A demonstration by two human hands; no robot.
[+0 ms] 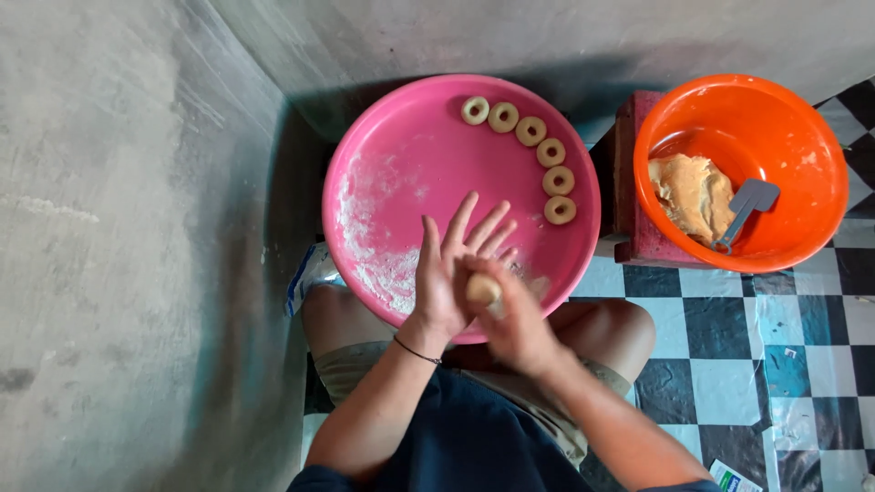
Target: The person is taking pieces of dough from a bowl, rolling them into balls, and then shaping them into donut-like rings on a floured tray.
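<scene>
Risk: dough piece [483, 289] sits between the two palms above the near rim of the pink tray [401, 173]; uneven palm pressure would likely flatten or tear it, and a slack grip could drop it onto the lap or floor rather than the tray.

Left hand [453, 273]: fingers spread wide and flat, palm against the dough. Right hand [515, 314]: laid across it from the other side, fingers apparently loosely curled; motion blur makes this uncertain.

Six dough rings [531, 130] lie in an arc along the tray's far right edge. Orange bowl [802, 118] holds a dough mass [693, 193] and a grey scraper [747, 205]
</scene>
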